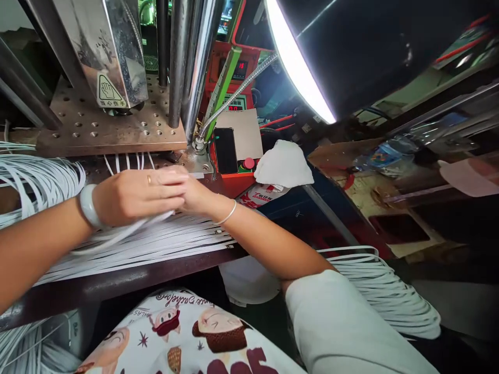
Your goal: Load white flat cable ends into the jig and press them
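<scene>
My left hand [136,195], with a pale bangle at the wrist and a ring, is closed over a white cable [134,228]. The cable runs out below its fingers and curves to the left. My right hand [193,192] meets the left fingertips from the right; its fingers are mostly hidden, so their grip cannot be made out. Under both hands, a row of flat white cables [156,244] lies along the bench, with small metal-looking ends toward the right. Just behind the hands, several white cable ends [128,162] stick out below the press plate [117,137].
A metal press head [113,57] with a hand-warning label hangs above the plate between steel posts. Coiled white cables [42,179] lie left. To the right are a phone [226,150], a red button [248,163], a white cloth [284,163], a lamp [312,67] and another cable bundle [393,296].
</scene>
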Motion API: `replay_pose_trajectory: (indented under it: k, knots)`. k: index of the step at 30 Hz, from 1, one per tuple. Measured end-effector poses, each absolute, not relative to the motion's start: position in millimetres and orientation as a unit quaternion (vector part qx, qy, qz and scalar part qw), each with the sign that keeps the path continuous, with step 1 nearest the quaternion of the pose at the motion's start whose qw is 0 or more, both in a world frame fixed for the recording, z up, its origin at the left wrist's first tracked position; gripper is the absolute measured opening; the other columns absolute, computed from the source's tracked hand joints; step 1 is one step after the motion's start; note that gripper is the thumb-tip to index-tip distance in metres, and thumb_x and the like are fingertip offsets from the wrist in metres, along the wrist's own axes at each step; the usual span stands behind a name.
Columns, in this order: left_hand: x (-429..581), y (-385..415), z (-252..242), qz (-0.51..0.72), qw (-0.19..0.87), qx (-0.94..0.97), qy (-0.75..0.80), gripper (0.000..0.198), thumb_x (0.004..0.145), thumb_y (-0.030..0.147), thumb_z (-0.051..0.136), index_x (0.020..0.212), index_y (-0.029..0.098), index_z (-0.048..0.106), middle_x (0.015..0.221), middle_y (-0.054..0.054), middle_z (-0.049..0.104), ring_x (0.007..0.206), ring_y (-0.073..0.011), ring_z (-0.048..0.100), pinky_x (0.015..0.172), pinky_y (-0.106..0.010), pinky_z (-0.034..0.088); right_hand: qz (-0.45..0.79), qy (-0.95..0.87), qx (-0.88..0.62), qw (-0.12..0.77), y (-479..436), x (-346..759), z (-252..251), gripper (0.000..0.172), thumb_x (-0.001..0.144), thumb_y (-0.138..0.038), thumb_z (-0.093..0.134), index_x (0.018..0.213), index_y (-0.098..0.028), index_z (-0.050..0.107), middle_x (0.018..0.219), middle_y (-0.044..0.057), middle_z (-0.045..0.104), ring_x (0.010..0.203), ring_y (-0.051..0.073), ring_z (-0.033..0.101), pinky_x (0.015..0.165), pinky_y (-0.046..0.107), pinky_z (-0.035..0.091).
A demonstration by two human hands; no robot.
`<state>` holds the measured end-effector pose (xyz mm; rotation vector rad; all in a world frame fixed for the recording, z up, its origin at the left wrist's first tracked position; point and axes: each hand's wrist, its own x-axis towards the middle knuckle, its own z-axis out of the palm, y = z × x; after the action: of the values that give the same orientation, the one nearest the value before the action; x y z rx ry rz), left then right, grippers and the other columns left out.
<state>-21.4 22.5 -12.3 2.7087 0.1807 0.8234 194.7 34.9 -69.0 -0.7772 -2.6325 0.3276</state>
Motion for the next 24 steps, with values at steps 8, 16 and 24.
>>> replay_pose_trajectory:
  k: [8,16,24]
  knots:
    - [-29,10,6,0.397,0.316,0.750,0.424,0.035,0.090,0.052,0.068,0.104,0.021,0.078,0.109,-0.006,0.079,0.100,-0.0236,0.074,0.094,-0.034,0.060,0.183,-0.882,-0.419,0.111,37,218,-72,0.026,0.091,-0.011,0.064,0.115,-0.018,0.072,0.107,0.011,0.065,0.108,0.026,0.056,0.097,0.040,0.043]
    - [-20,17,-29,0.249,0.285,0.792,0.480,0.041,0.083,0.053,0.060,0.084,0.017,0.079,0.095,-0.005,0.077,0.094,-0.0232,0.069,0.092,-0.033,0.052,0.316,-0.824,-0.408,0.233,-9,218,-66,0.021,0.082,-0.015,0.077,0.102,-0.017,0.072,0.095,0.004,0.070,0.090,0.018,0.064,0.085,0.034,0.052]
    - [-21,11,-19,0.301,0.371,0.706,0.524,0.051,0.075,0.056,0.073,0.101,0.012,0.080,0.089,-0.005,0.079,0.085,-0.0231,0.071,0.085,-0.035,0.056,0.449,-0.746,-0.401,0.285,20,176,-68,0.008,0.086,-0.019,0.072,0.080,-0.013,0.069,0.078,0.001,0.071,0.074,0.015,0.064,0.070,0.027,0.049]
